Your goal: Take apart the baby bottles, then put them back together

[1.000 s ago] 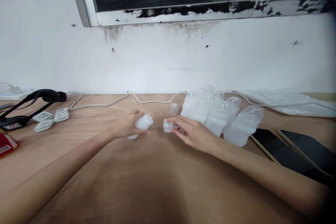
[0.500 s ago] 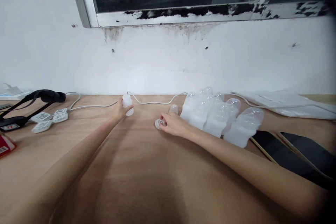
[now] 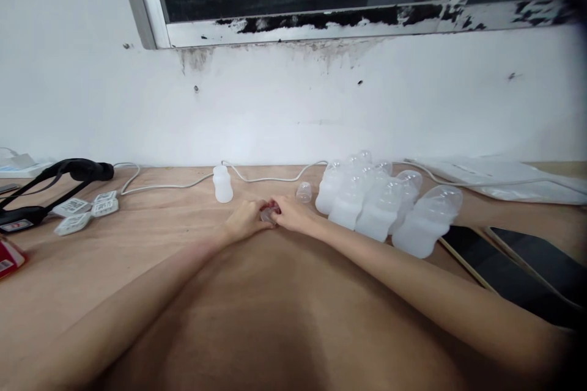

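Both of my hands meet over the wooden table, closed on a small clear bottle nipple. My left hand grips it from the left, and my right hand holds it from the right; the fingers hide most of it. To the left, an uncapped, frosted white baby bottle stands upright by itself. A clear dome cap sits just behind my right hand. Several frosted bottles with clear domed tops stand in a group to the right.
Dark flat panels lie at the right, near a plastic bag. A white cable runs along the back by the wall. At the left are a black headset-like device, white labelled pieces and a red packet.
My left hand has let go of the uncapped bottle and moved right to the nipple. My right hand has shifted slightly left, still holding the nipple. The bottle stays upright.
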Demonstrator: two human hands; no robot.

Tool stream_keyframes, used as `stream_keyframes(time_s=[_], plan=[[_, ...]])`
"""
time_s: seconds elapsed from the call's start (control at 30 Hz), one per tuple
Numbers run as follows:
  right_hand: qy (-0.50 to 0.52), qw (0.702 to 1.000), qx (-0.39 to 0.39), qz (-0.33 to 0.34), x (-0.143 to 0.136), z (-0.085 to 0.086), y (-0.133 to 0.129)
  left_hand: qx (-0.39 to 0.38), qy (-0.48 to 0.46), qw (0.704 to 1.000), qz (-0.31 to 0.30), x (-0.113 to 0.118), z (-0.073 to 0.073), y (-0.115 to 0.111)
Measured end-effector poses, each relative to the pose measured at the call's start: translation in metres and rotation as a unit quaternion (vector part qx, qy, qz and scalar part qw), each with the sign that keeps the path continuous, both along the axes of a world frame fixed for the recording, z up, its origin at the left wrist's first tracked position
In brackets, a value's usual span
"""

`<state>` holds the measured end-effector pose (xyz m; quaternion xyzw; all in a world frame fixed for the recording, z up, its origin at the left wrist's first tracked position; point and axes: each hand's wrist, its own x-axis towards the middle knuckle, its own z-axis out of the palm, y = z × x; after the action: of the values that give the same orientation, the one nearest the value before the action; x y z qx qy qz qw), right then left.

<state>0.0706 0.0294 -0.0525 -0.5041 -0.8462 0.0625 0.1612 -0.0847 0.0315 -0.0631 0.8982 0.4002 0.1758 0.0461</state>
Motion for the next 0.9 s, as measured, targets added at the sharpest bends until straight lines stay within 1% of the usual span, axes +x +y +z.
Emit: stream_keyframes(time_s=[0.13,0.23,0.3,0.5,0.7,0.8,0.9], plan=[[0.029,0.999,-0.026,-0.034,0.008,-0.003,0.015,0.010,0.019,0.999,0.042,-0.011,-0.003,0.023],[0.018,0.998,-0.004,-0.068,0.013,-0.004,0.026,0.026,0.032,0.996,0.081,-0.017,-0.007,0.036],[-0.005,0.997,0.019,-0.076,0.011,-0.004,0.031,0.040,0.044,0.994,0.092,-0.016,-0.010,0.042],[-0.067,0.993,0.051,-0.079,-0.004,-0.011,0.041,0.052,0.070,0.992,0.092,-0.008,-0.012,0.054],[-0.116,0.986,0.068,-0.097,-0.005,-0.012,0.042,0.063,0.076,0.990,0.098,-0.008,-0.017,0.055],[-0.140,0.980,0.089,-0.110,-0.006,-0.007,0.035,0.092,0.073,0.988,0.099,-0.008,-0.010,0.048],[-0.165,0.969,0.118,-0.138,-0.003,0.002,0.026,0.140,0.058,0.983,0.107,-0.015,0.007,0.035]])
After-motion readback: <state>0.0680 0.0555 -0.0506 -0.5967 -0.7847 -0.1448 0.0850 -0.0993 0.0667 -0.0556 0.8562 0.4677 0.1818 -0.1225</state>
